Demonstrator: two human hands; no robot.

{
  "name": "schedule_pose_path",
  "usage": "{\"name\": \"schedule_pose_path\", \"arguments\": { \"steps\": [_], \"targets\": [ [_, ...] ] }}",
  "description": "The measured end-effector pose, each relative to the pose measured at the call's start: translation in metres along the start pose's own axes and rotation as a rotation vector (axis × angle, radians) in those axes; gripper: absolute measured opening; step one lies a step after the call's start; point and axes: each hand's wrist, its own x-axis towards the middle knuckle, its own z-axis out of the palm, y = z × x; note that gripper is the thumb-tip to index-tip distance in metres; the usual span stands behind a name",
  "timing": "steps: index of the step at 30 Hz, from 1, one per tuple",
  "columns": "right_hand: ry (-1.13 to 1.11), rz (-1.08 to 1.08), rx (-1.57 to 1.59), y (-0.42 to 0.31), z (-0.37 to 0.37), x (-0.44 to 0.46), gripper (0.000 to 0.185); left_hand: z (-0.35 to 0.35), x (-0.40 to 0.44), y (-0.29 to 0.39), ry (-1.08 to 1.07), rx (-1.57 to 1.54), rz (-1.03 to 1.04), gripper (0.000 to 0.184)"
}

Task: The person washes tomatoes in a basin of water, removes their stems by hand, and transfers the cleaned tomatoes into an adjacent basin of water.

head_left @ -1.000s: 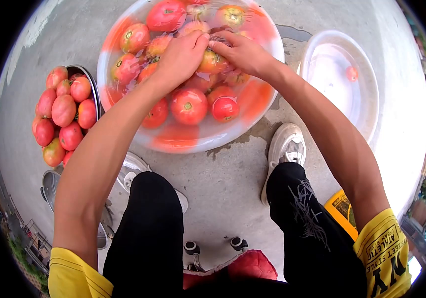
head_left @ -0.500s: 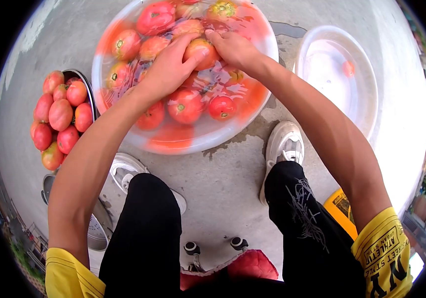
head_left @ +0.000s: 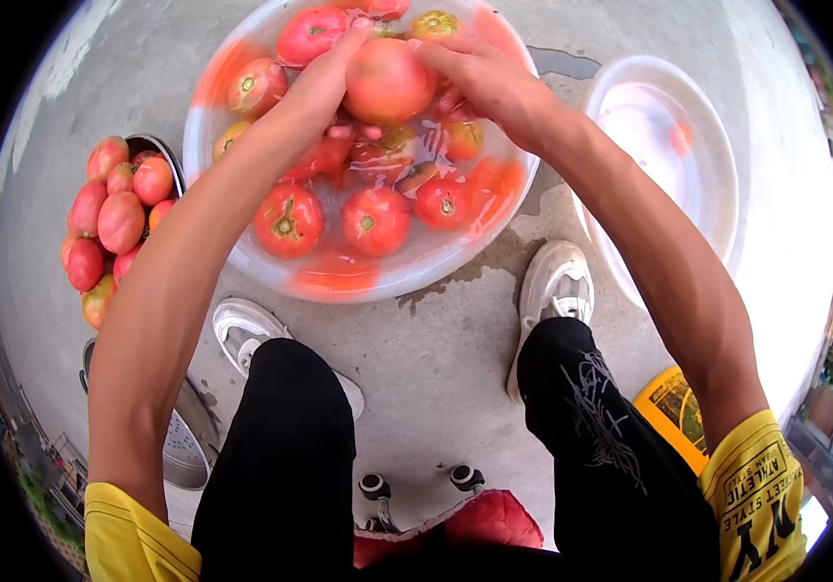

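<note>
A large pink-red tomato (head_left: 390,83) is held between my two hands, above the water of a wide white basin (head_left: 392,285). My left hand (head_left: 324,85) wraps its left side, with fingertips showing below it. Around the right side curls my right hand (head_left: 492,87), its fingers partly hidden behind and under the tomato. Several more tomatoes float about them, among them a red one (head_left: 375,221) near the front, one with a brown stem scar (head_left: 288,220), and a greenish one (head_left: 435,24) at the back.
A metal bowl (head_left: 176,165) heaped with tomatoes (head_left: 120,222) stands left of the basin. To the right is a white tub (head_left: 630,116) with a reddish spot inside. A perforated metal strainer (head_left: 186,454) and a yellow object (head_left: 670,412) lie near my legs. The concrete has wet patches.
Both hands have lifted the tomato up from the water, and it now looks larger and higher in view. The floating tomatoes have shifted and the water is disturbed.
</note>
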Motion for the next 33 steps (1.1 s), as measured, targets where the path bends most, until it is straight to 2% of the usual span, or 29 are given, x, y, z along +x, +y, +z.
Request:
{"name": "schedule_pose_path", "arguments": {
  "steps": [3,5,7,9,11,13,15,17,20,23,25,26,27,29,31,32,33],
  "targets": [
    [-0.007,0.007,-0.070,-0.010,-0.002,-0.005,0.052,-0.003,-0.008,0.005,-0.072,-0.057,-0.024,0.058],
    [0.083,-0.027,-0.112,-0.006,0.002,-0.003,0.052,-0.002,-0.011,0.006,-0.109,-0.076,-0.036,0.057],
    [0.067,-0.022,-0.132,0.004,0.000,0.003,0.052,0.001,-0.012,0.007,-0.047,0.154,-0.003,0.054],
    [0.050,-0.018,-0.153,0.012,-0.001,0.011,0.052,0.000,-0.005,0.002,-0.031,0.189,-0.002,0.052],
    [0.119,-0.050,-0.338,0.021,-0.003,0.018,0.051,0.001,-0.001,-0.005,-0.015,0.224,-0.002,0.051],
    [0.106,-0.010,-0.306,0.019,-0.002,0.017,0.049,0.010,-0.003,-0.007,0.094,0.253,0.058,0.050],
    [0.092,0.026,-0.273,0.017,0.000,0.014,0.047,0.010,-0.001,-0.006,0.076,0.289,0.055,0.051],
    [0.177,-0.096,-0.537,0.015,0.001,0.011,0.040,0.010,0.005,-0.008,0.059,0.324,0.052,0.053],
    [0.188,-0.224,-0.646,0.023,0.001,0.014,0.034,0.009,0.016,-0.014,0.088,0.453,0.081,0.055],
    [0.249,-0.297,-0.809,0.033,-0.002,0.017,0.029,0.007,0.022,-0.014,0.027,0.522,-0.023,0.054],
    [0.258,-0.271,-0.858,0.030,-0.005,0.017,0.030,0.008,0.024,-0.016,0.039,0.544,0.149,0.049],
    [0.267,-0.245,-0.907,0.029,-0.007,0.018,0.034,0.007,0.024,-0.016,0.038,0.543,0.150,0.049],
    [0.268,-0.244,-0.907,0.023,-0.007,0.013,0.034,0.010,0.017,-0.008,0.082,0.489,0.101,0.049],
    [0.378,-0.302,-0.680,0.006,-0.005,-0.003,0.030,0.013,0.003,0.005,0.124,0.435,0.052,0.048],
    [0.377,-0.271,-0.607,0.000,-0.006,-0.005,0.032,0.013,-0.007,0.016,-0.019,0.245,0.083,0.050],
    [0.374,-0.240,-0.535,-0.004,-0.007,-0.007,0.034,0.015,-0.008,0.018,-0.020,0.244,0.084,0.050],
    [0.376,-0.240,-0.536,-0.010,-0.009,-0.009,0.034,0.019,-0.010,0.019,-0.035,0.226,0.222,0.051]
  ]
}}
